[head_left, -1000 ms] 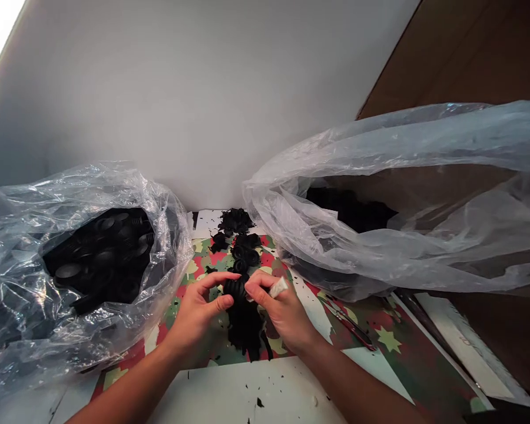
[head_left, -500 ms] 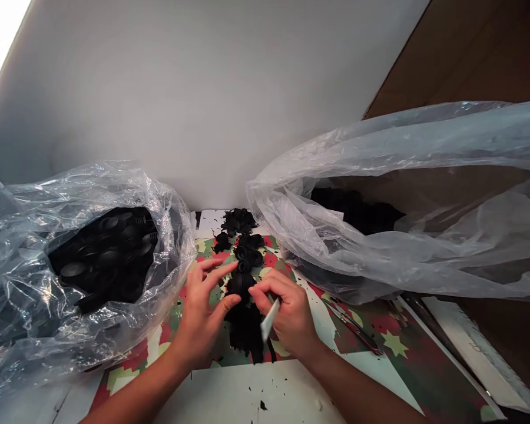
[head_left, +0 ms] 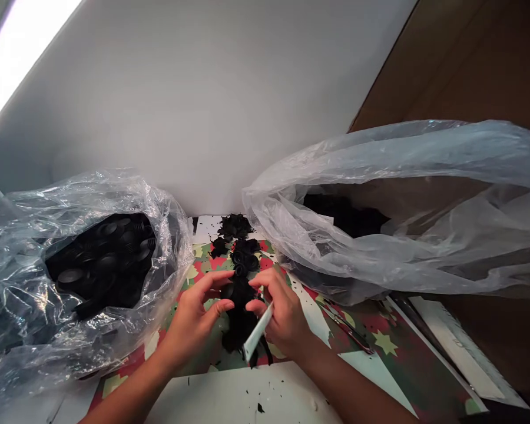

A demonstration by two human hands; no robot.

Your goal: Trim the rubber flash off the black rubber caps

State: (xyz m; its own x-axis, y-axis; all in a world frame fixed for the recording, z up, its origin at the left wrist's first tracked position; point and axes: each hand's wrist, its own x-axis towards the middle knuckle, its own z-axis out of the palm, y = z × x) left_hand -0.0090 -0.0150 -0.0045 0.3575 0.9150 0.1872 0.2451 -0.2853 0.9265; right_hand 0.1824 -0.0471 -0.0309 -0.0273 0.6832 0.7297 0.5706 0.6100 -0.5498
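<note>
Left fingers (head_left: 216, 279) and right fingers (head_left: 268, 279) flank black pieces (head_left: 239, 291).

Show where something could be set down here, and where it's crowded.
The near white sheet, bordered by patterned paper, seems roomiest despite scattered scraps. The paper right of the red tool is another patch. Crowded: black pieces pile between left hand and right hand, with left bag and right bag flanking them.

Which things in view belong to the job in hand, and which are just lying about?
Part of it, by position:
- rounded black part, between left hand's fingers
- slim white tool, in right hand
- probably loose black scraps and black parts in left bag

Apparently lying about:
- red-handled tool, untouched
- pale strip, far right
</note>
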